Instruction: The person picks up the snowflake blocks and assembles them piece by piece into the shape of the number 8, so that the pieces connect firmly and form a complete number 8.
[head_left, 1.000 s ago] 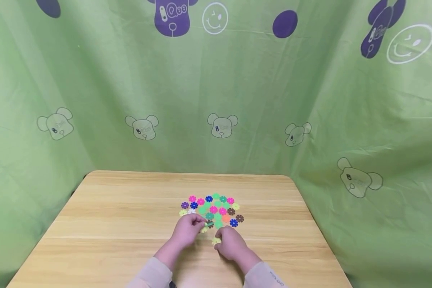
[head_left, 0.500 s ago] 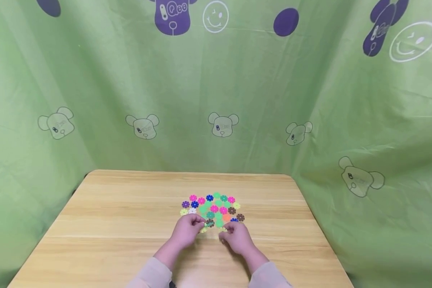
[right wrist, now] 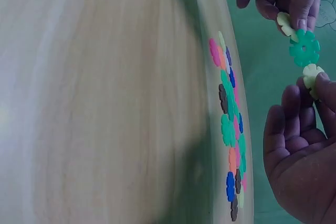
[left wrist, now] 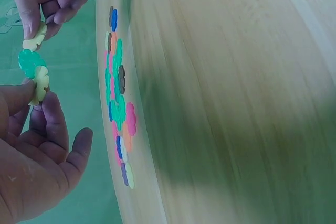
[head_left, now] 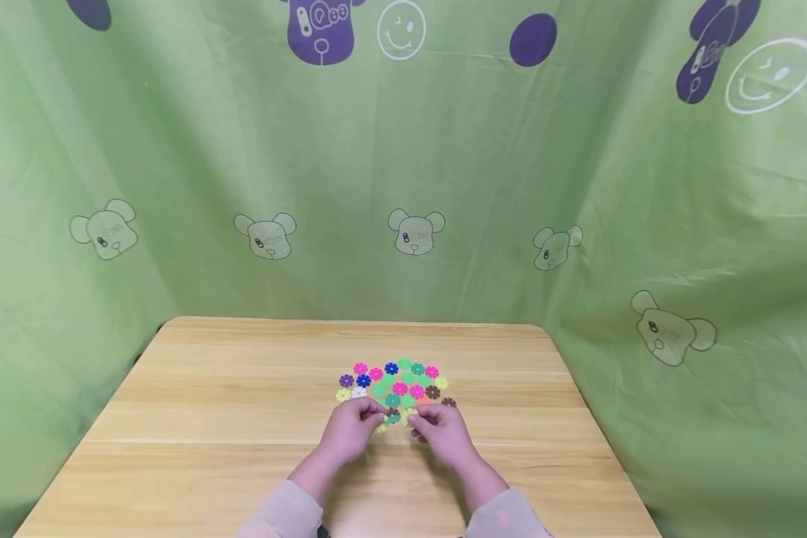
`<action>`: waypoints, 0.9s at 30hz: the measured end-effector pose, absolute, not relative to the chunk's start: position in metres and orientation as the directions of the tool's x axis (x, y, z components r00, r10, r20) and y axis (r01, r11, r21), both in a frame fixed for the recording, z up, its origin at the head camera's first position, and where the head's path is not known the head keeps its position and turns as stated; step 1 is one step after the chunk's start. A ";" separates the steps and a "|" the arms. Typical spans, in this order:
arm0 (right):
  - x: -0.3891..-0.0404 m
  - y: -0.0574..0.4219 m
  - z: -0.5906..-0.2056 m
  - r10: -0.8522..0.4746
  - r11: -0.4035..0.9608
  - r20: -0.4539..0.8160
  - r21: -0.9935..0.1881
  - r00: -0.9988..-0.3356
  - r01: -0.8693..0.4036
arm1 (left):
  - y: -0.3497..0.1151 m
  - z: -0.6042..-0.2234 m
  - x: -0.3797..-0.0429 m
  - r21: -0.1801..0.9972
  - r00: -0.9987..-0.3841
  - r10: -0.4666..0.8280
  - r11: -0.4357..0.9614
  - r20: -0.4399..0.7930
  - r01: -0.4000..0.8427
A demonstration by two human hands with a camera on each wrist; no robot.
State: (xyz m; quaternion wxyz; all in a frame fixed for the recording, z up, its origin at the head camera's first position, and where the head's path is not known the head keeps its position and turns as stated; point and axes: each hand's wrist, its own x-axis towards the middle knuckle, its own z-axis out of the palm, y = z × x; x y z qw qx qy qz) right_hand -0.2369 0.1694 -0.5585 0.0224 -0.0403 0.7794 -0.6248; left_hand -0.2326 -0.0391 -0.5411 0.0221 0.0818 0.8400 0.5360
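My left hand [head_left: 353,432] pinches a pale yellow flower-shaped interlocking disc [left wrist: 41,83] between thumb and fingertips. Slotted to that disc is a green disc [right wrist: 304,48] with notched edges and a small centre hole. My right hand [head_left: 445,439] pinches another pale yellow disc [right wrist: 312,74], whose edge is right at the green disc's rim. Both hands are raised above the table, facing each other, and the green disc spans the space between them. In the head view the fingers partly cover the held discs.
Behind the hands, many-coloured discs lie flat on the wooden table [head_left: 208,418], among them a pink disc [head_left: 360,369], a blue disc [head_left: 391,368], a white disc [head_left: 359,392] and a brown disc [head_left: 433,391]. A green printed curtain [head_left: 350,149] encloses the table's back and sides.
My right hand has moved away from the body and up to the left hand, bringing its yellow disc to the green one. The left hand has stayed nearly still.
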 end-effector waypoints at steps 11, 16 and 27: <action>-0.233 0.169 -0.554 -0.081 0.206 0.025 -0.978 -0.996 -0.041 | -0.039 -0.540 -0.233 0.882 -0.979 0.170 0.436 0.113 0.177; -0.233 0.170 -0.555 -0.120 0.269 0.056 -0.959 -0.991 -0.087 | -0.039 -0.540 -0.233 0.888 -0.978 0.173 0.424 0.113 0.177; -0.234 0.174 -0.549 -0.194 0.293 0.034 -0.952 -0.980 -0.091 | -0.035 -0.540 -0.232 0.904 -0.977 0.177 0.388 0.121 0.182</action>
